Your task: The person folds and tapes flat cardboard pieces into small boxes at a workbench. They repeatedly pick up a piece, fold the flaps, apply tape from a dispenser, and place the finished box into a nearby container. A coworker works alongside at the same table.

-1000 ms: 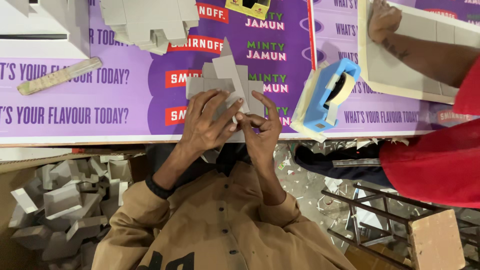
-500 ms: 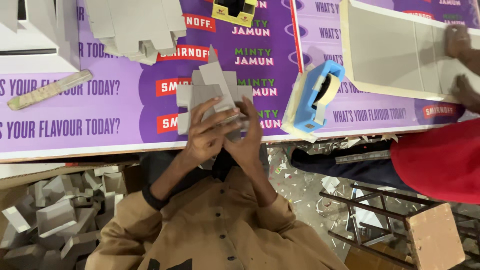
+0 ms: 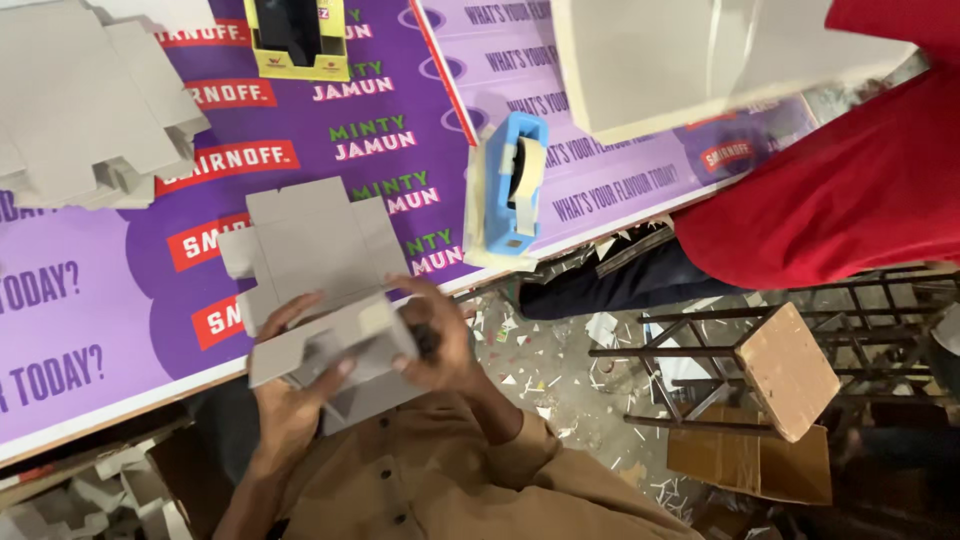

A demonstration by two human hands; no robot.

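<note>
While both hands work at the table's near edge, a flat grey cardboard box blank [image 3: 320,300] sits between them, part of it folded up into a shallow open shell whose inside cannot be seen from this angle. The left hand [image 3: 290,400] is clamped on the blank's lower flap, thumb on top and fingers curled beneath, while the right hand [image 3: 435,340] grips the right end of the folded section, fingers wrapped over the edge. The upper panels of the blank lie flat against the purple printed table cover [image 3: 110,300]. Well apart, at the far left, a stack of unfolded grey blanks [image 3: 90,110] rests on the same cover. Toward the top stands a small yellow open-fronted carton [image 3: 295,40] with something black sitting inside it. Just right of the blank in hand, a blue tape dispenser [image 3: 510,185] lies near the table edge, a roll of pale tape seated in it. Beyond that, a large pale cardboard sheet [image 3: 680,60] hangs blurred over the table beside a person in a red top [image 3: 830,190]. Down on the littered floor, a metal-framed stool with a wooden seat [image 3: 785,370] stands over a brown cardboard box [image 3: 750,460]; whether that box holds anything cannot be told.
</note>
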